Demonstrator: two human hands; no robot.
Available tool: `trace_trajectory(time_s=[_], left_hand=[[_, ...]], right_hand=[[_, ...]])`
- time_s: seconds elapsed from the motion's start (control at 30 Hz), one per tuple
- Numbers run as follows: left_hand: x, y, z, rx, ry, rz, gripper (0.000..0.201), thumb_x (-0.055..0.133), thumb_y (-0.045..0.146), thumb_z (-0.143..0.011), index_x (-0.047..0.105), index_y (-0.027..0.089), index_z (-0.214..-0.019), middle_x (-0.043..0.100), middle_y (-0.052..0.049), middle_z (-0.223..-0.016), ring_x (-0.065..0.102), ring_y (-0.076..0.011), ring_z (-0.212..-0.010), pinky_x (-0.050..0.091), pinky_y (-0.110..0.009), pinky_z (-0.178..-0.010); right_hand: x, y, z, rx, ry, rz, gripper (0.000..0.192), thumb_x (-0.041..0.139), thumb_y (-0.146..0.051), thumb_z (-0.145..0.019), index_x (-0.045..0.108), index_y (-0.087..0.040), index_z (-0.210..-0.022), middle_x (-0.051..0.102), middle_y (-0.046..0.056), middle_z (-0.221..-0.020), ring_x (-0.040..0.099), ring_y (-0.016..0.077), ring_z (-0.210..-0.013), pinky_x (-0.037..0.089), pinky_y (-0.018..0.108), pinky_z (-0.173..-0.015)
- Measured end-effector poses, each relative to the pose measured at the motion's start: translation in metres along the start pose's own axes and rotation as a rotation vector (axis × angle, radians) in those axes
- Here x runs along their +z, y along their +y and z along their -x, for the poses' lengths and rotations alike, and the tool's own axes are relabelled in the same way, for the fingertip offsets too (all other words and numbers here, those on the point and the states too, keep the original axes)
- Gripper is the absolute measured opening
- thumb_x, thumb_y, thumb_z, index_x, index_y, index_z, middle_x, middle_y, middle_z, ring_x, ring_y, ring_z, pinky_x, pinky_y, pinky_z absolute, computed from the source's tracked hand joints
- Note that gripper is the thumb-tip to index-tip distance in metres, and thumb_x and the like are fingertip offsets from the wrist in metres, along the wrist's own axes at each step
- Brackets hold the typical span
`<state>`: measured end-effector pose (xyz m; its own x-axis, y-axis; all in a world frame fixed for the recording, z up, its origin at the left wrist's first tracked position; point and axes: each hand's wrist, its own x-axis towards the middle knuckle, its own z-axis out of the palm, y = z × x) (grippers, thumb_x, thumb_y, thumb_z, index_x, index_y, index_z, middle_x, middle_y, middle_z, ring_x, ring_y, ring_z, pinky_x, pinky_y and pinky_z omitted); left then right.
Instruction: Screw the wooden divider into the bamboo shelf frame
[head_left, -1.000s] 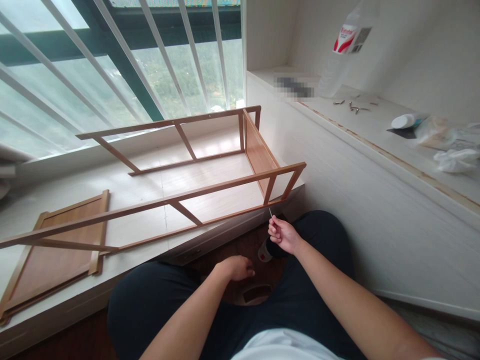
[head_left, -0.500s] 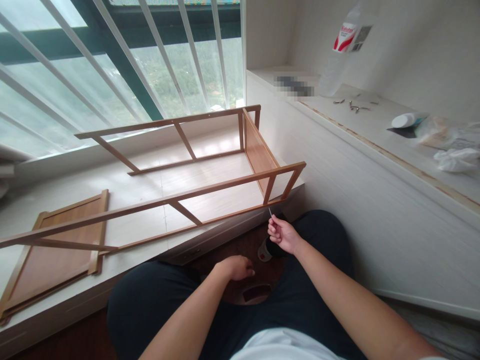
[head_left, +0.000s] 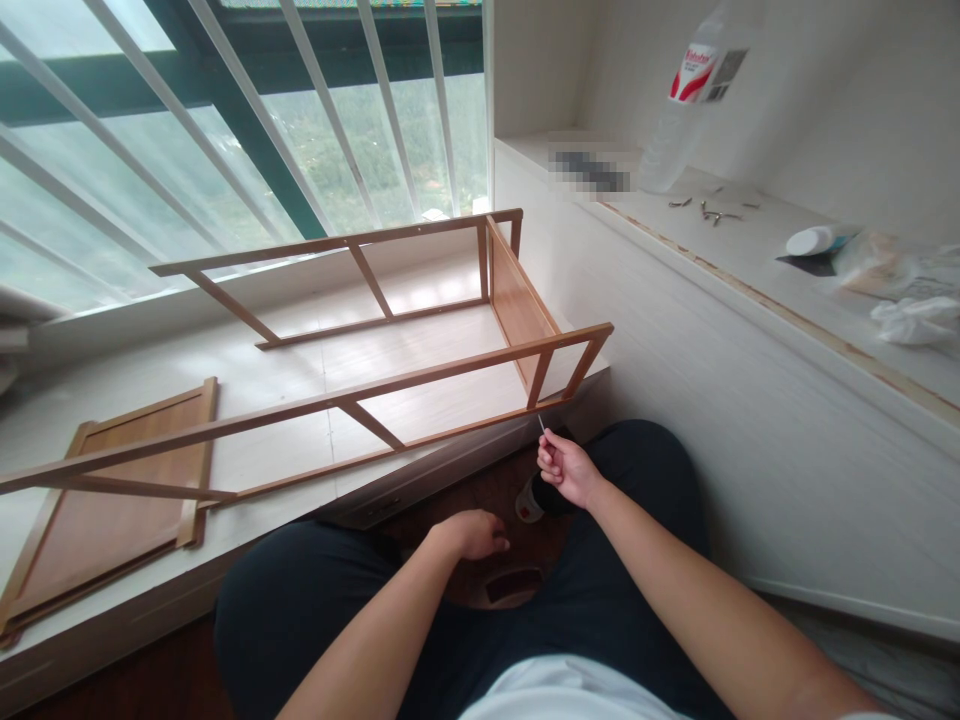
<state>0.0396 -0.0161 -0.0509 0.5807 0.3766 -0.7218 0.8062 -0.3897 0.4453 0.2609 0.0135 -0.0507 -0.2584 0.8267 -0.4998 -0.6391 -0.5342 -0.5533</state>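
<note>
Pinching a thin silvery metal pin between fingertips, the right hand sits just below the near corner of the brown wooden shelf frame lying on its side. The left hand rests loosely curled, grasping nothing, between the person's knees.

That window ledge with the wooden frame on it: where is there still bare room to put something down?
The ledge is bare between the loose panel and the frame's near rail, and inside the frame between its rails. The side shelf is open around the bottle and hooks, but crowded with bags at its right end.
</note>
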Motion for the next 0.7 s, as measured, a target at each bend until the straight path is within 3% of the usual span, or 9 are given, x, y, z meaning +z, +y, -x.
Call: trace_trajectory(time_s=[0.3, 0.5, 0.7], left_hand=[[-0.001, 0.001, 0.001, 0.006, -0.007, -0.017, 0.044, 0.046, 0.05, -0.086, 0.07, 0.024, -0.112, 0.071, -0.011, -0.112, 0.066, -0.029, -0.101, 0.05, -0.036, -0.081], [0.0, 0.0, -0.001, 0.008, -0.003, -0.007, 0.044, 0.047, 0.049, -0.086, 0.069, 0.023, -0.113, 0.071, -0.011, -0.112, 0.066, -0.0301, -0.101, 0.051, -0.038, -0.082], [0.001, -0.001, -0.002, 0.009, -0.01, -0.014, 0.044, 0.047, 0.049, -0.086, 0.069, 0.024, -0.114, 0.071, -0.01, -0.113, 0.066, -0.0291, -0.102, 0.05, -0.037, -0.082]], right_hand=[[0.004, 0.008, 0.0, -0.193, 0.123, 0.212, 0.031, 0.069, -0.045, -0.079, 0.053, -0.019, -0.074, 0.047, -0.007, -0.05, 0.027, 0.0042, -0.036, 0.014, 0.017, -0.034], [0.004, 0.014, -0.003, -0.329, 0.278, 0.397, 0.035, 0.067, -0.051, -0.077, 0.054, -0.019, -0.07, 0.045, -0.007, -0.046, 0.028, 0.004, -0.036, 0.013, 0.017, -0.034], [0.0, 0.017, -0.005, -0.464, 0.362, 0.598, 0.038, 0.063, -0.055, -0.08, 0.056, -0.02, -0.067, 0.045, -0.005, -0.045, 0.033, 0.0074, -0.038, 0.022, 0.021, -0.036]])
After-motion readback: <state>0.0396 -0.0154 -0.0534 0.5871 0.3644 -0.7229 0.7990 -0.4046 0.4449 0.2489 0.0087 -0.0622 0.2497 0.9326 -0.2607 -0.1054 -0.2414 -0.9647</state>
